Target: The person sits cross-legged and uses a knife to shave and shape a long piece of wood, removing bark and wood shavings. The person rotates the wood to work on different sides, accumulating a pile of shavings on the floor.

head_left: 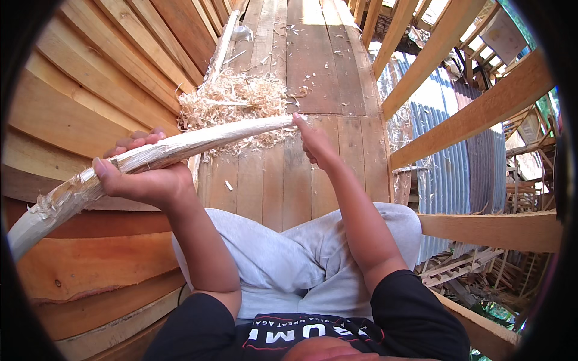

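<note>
The pale pole (195, 142) is running through the left fingers (138, 142), which are clamping it; from them its long axis is extending rightward, slightly away, to a tapering tip (283, 122). The right fingers (312, 144) are resting curled there; whether they are gripping cannot be told.

Left side blocked: plank wall (102, 102) close beside left hand (150, 182). Pale pole (205, 138) bars the front, from left edge of view to right hand (318, 144). Shavings heap (235, 99) just beyond. Passage over floorboards (356, 150), right of right hand, as far as railing (469, 116); gaps between its bars.
</note>
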A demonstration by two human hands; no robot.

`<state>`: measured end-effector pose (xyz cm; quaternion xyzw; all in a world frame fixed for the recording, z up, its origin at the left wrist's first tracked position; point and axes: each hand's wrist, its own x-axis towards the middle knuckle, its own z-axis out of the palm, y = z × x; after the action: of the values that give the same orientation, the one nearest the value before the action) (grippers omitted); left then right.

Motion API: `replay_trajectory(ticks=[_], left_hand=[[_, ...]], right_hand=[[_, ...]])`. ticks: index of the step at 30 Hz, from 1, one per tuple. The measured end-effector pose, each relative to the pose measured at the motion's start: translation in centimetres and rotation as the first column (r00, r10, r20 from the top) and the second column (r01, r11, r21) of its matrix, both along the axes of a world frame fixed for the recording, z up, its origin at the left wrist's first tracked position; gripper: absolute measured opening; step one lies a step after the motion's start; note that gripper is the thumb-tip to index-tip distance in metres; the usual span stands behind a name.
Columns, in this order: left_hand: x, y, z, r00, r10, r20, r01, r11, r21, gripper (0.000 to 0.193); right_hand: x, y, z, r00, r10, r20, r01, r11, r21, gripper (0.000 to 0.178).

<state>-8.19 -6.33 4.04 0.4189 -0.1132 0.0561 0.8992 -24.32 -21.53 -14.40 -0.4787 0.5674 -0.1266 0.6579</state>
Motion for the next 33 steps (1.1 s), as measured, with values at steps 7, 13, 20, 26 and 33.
replay_trajectory(ticks=[7,13,20,26,33], left_hand=[[-0.2,-0.1,0.5,1.0,-0.003,-0.017,0.003,1.0,-0.014,0.046],[-0.1,0.1,0.2,1.0,0.009,-0.011,-0.009,1.0,-0.005,0.047],[-0.5,-0.1,0.4,1.0,0.018,-0.005,-0.018,1.0,-0.009,0.048],[0.1,0.2,-0.1,0.998,-0.044,0.046,0.045,0.999,-0.016,0.047],[0.4,0.5,0.6,0.997,-0.055,0.052,0.059,0.995,-0.075,0.048]], right_hand=[[-0.1,-0.4,-1.4,0.999,-0.055,0.003,0.055,0.998,-0.041,0.066],[0.1,0.0,-0.5,0.999,-0.005,-0.051,0.001,0.997,-0.075,0.066],[0.2,0.2,-1.0,0.999,-0.05,-0.004,0.05,0.994,-0.099,0.059],[-0.6,-0.7,-0.8,0.967,-0.062,0.245,-0.02,0.947,0.319,0.06],[-1.2,-2.2,-2.7,0.931,-0.213,0.296,0.07,0.901,0.428,0.059]])
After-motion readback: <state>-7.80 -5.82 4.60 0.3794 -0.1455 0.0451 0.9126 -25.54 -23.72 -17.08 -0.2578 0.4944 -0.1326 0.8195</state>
